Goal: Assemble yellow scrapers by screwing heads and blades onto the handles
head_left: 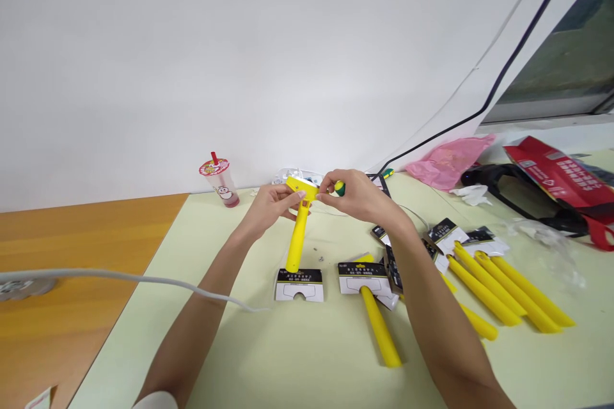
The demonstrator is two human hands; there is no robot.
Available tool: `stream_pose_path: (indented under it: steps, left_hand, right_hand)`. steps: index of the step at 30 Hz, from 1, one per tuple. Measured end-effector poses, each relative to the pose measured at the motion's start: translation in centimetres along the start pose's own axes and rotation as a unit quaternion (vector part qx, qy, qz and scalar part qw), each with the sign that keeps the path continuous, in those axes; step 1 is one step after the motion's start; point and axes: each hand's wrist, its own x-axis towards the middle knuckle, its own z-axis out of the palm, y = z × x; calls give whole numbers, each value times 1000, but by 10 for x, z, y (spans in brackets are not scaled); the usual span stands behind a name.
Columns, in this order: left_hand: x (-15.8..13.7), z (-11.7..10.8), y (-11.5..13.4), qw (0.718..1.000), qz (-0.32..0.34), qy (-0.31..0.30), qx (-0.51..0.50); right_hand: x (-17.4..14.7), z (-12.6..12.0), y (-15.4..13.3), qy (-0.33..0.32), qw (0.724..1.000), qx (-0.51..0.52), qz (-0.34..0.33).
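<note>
My left hand [274, 206] is closed around the head of a yellow scraper [298, 239], whose handle points down toward the table. At the right end of that head, the fingertips of my right hand [352, 195] are pinched together. A screwdriver with a green and yellow handle [340, 188] sits in my right hand; its shaft is hidden. Below the scraper lies a black and white packaging card [300, 285]. Small metal bits [321, 259], perhaps screws, rest on the table just above the card.
Right of the card lies a carded yellow scraper [381, 329]. Several more yellow scrapers [518, 294] are heaped farther right. A drink cup [224, 185] stands at the wall. A pink bag [448, 160] and a red bag [566, 176] lie back right. A grey cable [144, 278] crosses the left.
</note>
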Motion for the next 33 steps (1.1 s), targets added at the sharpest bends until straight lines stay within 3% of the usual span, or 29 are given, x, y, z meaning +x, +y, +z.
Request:
stream_pose_path:
  steps: [10, 14, 17, 21, 24, 28, 30, 33]
  left_hand:
    - [1, -2, -2, 1000, -17, -24, -3]
    - [1, -5, -1, 999, -22, -24, -3]
    - [3, -8, -2, 1000, -18, 7, -6]
    - [5, -15, -4, 994, 23, 104, -5]
    - [5, -22, -3, 985, 58, 163, -17]
    - [3, -29, 3, 979, 78, 188, -17]
    - [0, -31, 6, 979, 80, 190, -13]
    - [-3, -29, 9, 979, 81, 184, -6]
  right_hand:
    - [6, -3, 16, -75, 983, 112, 124]
    - [7, -3, 14, -113, 980, 96, 129]
    - [6, -5, 20, -86, 989, 51, 106]
    - [5, -5, 35, -70, 990, -85, 88]
    - [6, 9, 37, -184, 963, -168, 97]
    - [10, 50, 23, -372, 898, -217, 93]
    - [12, 72, 14, -418, 863, -262, 108]
    - [12, 95, 5, -435, 840, -297, 127]
